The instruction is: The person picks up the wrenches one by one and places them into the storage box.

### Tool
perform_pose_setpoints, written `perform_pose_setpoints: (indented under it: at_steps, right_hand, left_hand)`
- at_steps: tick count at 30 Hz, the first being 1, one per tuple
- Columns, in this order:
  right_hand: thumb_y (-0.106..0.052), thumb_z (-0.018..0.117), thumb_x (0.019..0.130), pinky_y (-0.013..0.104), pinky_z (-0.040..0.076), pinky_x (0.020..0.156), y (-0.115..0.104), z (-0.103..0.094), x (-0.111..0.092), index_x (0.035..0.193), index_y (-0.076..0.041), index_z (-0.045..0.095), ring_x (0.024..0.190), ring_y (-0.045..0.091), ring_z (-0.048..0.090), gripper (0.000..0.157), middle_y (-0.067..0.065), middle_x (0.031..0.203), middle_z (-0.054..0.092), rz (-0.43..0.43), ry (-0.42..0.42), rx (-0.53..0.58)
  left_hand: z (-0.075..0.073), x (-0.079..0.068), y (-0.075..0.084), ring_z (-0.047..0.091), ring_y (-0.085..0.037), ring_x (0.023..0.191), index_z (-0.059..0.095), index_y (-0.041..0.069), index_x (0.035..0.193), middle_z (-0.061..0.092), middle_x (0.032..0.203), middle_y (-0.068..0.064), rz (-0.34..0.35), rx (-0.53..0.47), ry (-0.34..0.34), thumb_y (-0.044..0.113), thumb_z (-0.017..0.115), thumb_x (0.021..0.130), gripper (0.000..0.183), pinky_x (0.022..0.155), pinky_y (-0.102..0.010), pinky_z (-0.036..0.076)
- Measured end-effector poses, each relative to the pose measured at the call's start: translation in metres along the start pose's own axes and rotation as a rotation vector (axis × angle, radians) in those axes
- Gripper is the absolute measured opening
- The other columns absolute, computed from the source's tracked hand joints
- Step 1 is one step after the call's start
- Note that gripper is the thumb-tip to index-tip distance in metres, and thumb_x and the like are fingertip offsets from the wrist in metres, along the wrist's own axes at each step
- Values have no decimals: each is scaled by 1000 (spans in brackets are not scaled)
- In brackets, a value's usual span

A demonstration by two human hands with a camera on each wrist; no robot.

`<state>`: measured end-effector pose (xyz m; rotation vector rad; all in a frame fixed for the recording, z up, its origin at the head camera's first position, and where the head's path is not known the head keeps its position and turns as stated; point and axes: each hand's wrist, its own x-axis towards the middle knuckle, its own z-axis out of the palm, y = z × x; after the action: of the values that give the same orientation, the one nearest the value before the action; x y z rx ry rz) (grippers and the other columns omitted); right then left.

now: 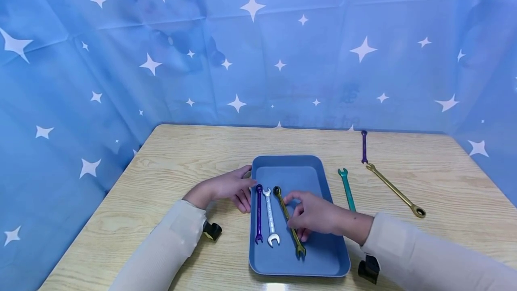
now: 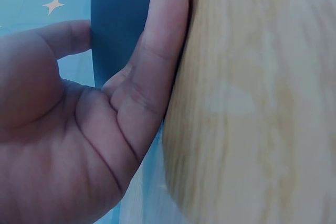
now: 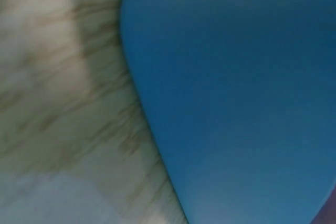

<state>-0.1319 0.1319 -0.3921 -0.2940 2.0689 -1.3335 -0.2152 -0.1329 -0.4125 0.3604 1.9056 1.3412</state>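
A blue tray (image 1: 291,174) lies on the table. My left hand (image 1: 226,190) holds its left side, thumb over the rim and fingers along the outer wall; the left wrist view shows this left hand (image 2: 94,108) close up against the dark wall. My right hand (image 1: 313,214) is inside the tray, pinching a gold wrench (image 1: 284,208) near the middle of its shaft. To the left of that wrench lie a purple wrench (image 1: 259,214) and a silver wrench (image 1: 270,219), side by side. The right wrist view shows only the tray's blue surface (image 3: 226,98) and table.
Right of the tray, a teal wrench (image 1: 347,188) lies partly hidden behind my right forearm. Farther right are another gold wrench (image 1: 396,190) and a small purple wrench (image 1: 364,147) near the table's (image 1: 194,147) back edge. A starry blue cloth (image 1: 274,84) hangs behind.
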Motion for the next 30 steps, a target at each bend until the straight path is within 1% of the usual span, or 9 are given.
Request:
perform_pose_setpoints:
  at_steps: [4, 10, 17, 23, 30]
  right_hand:
    - [-4, 70, 89, 34, 61, 53, 1, 2, 2, 138, -1, 45, 52, 16, 64, 55, 11, 76, 66, 10, 8, 10]
    - [-5, 71, 88, 36, 61, 52, 4, 5, 4, 137, -3, 45, 52, 18, 65, 55, 12, 77, 66, 6, 29, 17]
    - [-3, 71, 86, 35, 60, 48, 3, 8, 8, 135, -6, 45, 48, 17, 64, 56, 12, 75, 62, 1, 45, -37]
    - [-4, 73, 86, 34, 58, 45, 1, 10, 9, 134, -8, 44, 47, 17, 64, 56, 12, 75, 61, 1, 50, -71]
    - [-11, 73, 88, 34, 56, 41, -1, 9, 11, 132, -9, 42, 44, 17, 62, 54, 12, 73, 64, -20, 26, -186]
  left_hand:
    - [0, 0, 0, 72, -25, 64, 9, 25, 161, 71, 81, -22, -1, 2, 4, 25, 44, 107, 64, 66, -43, 65]
    - [0, 1, -1, 72, -25, 65, 9, 26, 161, 71, 82, -22, -5, 5, 7, 26, 44, 107, 65, 66, -43, 65]
    - [0, 2, -1, 72, -25, 65, 9, 26, 161, 71, 82, -22, -8, 2, 11, 26, 44, 107, 65, 66, -43, 65]
    - [-1, 2, -1, 72, -25, 65, 10, 26, 161, 71, 82, -22, -3, 0, 1, 25, 44, 107, 64, 66, -43, 65]
    - [-2, 2, -1, 72, -25, 65, 11, 25, 160, 71, 82, -21, -3, -3, -3, 25, 44, 107, 63, 66, -43, 65]
